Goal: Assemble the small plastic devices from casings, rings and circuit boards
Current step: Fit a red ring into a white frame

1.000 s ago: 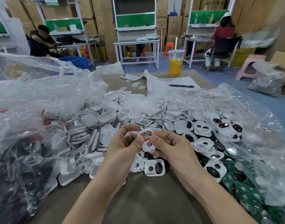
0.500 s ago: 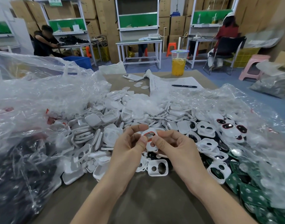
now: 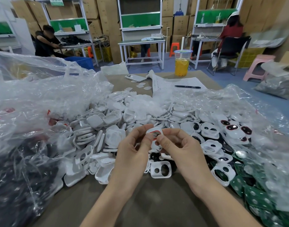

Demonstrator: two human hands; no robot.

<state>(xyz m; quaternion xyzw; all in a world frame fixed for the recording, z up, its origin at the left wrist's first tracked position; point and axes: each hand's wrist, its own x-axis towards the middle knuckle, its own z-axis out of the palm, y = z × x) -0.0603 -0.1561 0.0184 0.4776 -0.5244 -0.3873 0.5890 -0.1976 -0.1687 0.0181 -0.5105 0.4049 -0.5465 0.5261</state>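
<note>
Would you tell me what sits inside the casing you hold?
A red ring shows inside the casing; thumbs of the left hand and right hand hide the rest.

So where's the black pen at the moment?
In the head view the black pen lies on the sheet of paper at the far end of the table, right of centre, just in front of the cup of orange drink.

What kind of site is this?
Probably a small electronics assembly workshop: heaps of white casings, loose green circuit boards, and workbenches backed by stacked cartons.
</note>
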